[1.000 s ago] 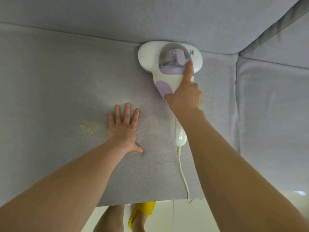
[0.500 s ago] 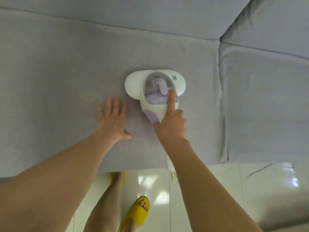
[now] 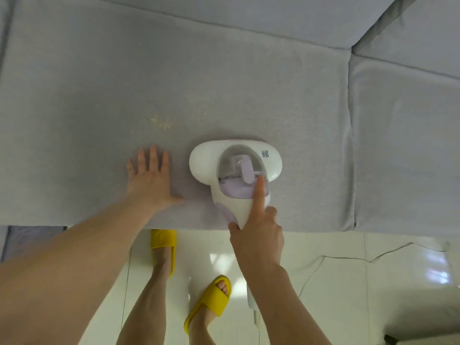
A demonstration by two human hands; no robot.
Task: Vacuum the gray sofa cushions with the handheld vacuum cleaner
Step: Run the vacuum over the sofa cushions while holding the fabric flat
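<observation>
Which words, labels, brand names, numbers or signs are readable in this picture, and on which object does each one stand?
No text can be read.
Small square code sticker on the white head of the handheld vacuum cleaner: too small and blurred to read.
Gray sofa cushion, yellow slippers and floor: no markings visible.

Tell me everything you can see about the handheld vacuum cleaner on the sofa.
The handheld vacuum cleaner is glossy white plastic with lilac panels, a wide rounded head and a clear domed dust cup. It lies flat on the gray seat cushion near its front edge, handle reaching back over the floor. The right hand grips the handle, index finger stretched along the top. A small code sticker sits on the head.
</observation>
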